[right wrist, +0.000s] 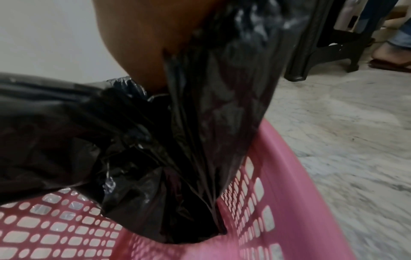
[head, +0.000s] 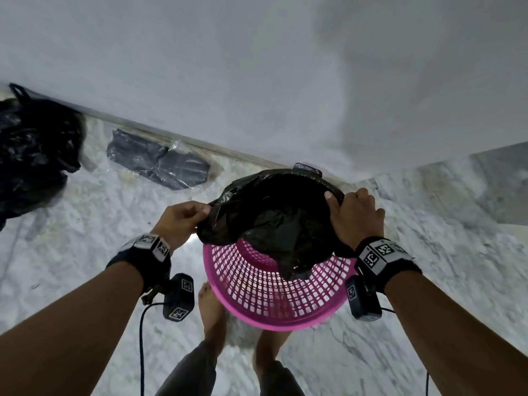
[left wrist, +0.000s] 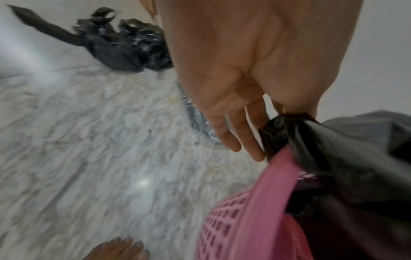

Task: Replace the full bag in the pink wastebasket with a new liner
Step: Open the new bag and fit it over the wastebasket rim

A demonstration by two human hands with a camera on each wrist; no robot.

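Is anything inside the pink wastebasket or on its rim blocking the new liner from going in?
Nothing visible does. The left hand and right hand hold the black liner open above the pink wastebasket, its bottom already hanging inside. The mesh interior that shows holds nothing else, and the rim is bare.

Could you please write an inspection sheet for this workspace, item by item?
Surface: marble floor.
Job's things: new liner held open, hanging into the pink wastebasket; full bag by the wall.
Clutter: pack of liners on the floor.
Grippers: left hand pinches the liner's edge; right hand grips the opposite edge.
Cables: black cable from the left wrist camera.
Surroundings: white wall; black furniture leg.
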